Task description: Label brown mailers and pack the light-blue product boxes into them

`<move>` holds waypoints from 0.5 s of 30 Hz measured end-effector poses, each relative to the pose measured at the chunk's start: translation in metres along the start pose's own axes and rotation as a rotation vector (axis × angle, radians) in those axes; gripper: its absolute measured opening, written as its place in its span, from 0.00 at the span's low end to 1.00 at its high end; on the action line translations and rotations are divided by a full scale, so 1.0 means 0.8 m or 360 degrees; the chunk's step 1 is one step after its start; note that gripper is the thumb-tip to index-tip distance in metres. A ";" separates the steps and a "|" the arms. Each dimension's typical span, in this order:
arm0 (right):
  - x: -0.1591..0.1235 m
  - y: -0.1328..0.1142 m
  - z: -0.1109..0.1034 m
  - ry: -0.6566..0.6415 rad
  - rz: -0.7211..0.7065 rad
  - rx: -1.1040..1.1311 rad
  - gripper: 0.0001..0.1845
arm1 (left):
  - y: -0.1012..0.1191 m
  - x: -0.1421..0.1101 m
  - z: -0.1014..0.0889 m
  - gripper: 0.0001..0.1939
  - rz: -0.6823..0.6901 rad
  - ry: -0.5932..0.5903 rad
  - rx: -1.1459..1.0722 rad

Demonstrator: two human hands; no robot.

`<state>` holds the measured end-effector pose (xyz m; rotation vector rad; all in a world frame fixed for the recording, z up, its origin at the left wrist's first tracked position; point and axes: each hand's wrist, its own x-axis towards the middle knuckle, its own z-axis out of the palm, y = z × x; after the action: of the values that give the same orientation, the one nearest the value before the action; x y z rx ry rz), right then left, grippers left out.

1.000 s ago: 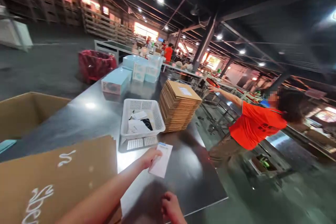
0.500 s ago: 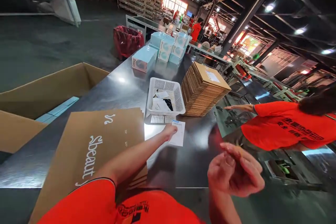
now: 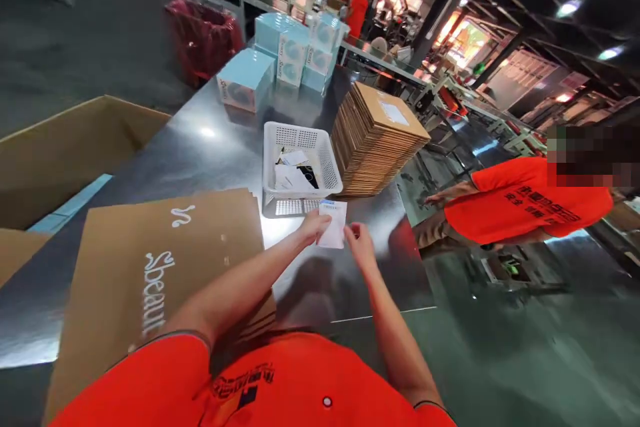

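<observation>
White paper pack (image 3: 333,225) is held over the tabletop (image 3: 200,157), near side of the white basket (image 3: 270,159). Left hand (image 3: 315,227) grips its left edge; right hand (image 3: 359,243) is at the right edge, can't tell if pinching. Step looks like two-handed handling of the pack; next move calls for a sure right-finger hold. Basket and cardboard stack (image 3: 380,140) limit reach forward; flat printed cardboard (image 3: 200,233) sits under left forearm.
</observation>
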<state>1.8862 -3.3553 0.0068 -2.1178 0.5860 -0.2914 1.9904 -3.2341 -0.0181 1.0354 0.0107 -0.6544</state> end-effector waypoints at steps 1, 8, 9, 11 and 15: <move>-0.006 0.003 0.004 -0.0060 0.0075 -0.0016 0.13 | 0.000 -0.004 0.002 0.10 -0.0012 -0.0022 0.0010; -0.002 0.020 0.027 -0.0125 0.0093 -0.0146 0.10 | -0.002 0.019 -0.008 0.19 -0.0203 -0.0229 0.0079; -0.004 0.023 0.026 -0.0138 0.0084 -0.0169 0.10 | -0.001 0.020 -0.009 0.19 -0.0259 -0.0272 0.0094; -0.013 0.026 0.021 -0.0205 0.0031 -0.0210 0.10 | 0.002 0.017 -0.010 0.19 -0.0396 -0.0346 0.0109; -0.026 0.022 0.009 -0.0374 0.0002 -0.0106 0.06 | 0.011 0.005 -0.014 0.24 -0.0615 -0.0551 0.0007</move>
<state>1.8656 -3.3482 -0.0112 -2.1762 0.4635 -0.0208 2.0011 -3.2245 -0.0183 0.9194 -0.0946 -1.1801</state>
